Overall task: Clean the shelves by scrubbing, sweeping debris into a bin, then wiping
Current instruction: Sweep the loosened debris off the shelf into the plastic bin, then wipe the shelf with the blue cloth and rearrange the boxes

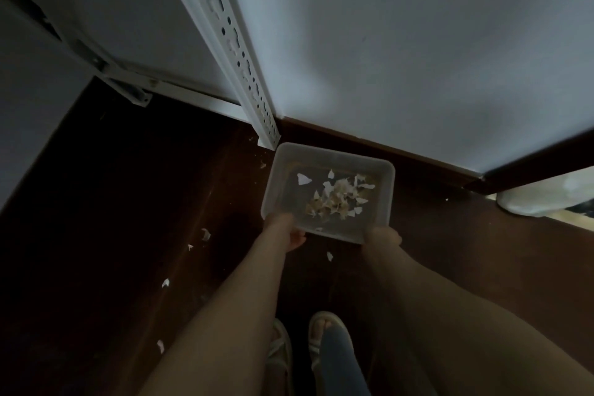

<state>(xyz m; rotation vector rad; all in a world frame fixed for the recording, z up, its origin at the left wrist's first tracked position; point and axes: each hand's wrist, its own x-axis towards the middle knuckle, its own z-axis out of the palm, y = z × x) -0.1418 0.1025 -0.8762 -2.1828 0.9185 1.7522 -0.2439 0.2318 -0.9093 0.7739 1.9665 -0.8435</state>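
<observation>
Bin (334,155): low by the dark floor (128,202), just beside the shelf upright (231,42), paper debris (334,199) heaped inside.
Left hand (287,231): grips the near-left rim corner.
Right hand (382,236): grips the near-right corner.
Advice: keep it level so nothing spills.

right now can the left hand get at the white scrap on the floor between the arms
Probably not yet: the left hand grips the bin; once freed, nothing seems to block the scrap nearby.

My left hand (287,232) and right hand (383,236) grip the bin (331,153) at its near corners. Debris (334,201) lies inside; scraps (205,234) on the floor (112,202).
</observation>
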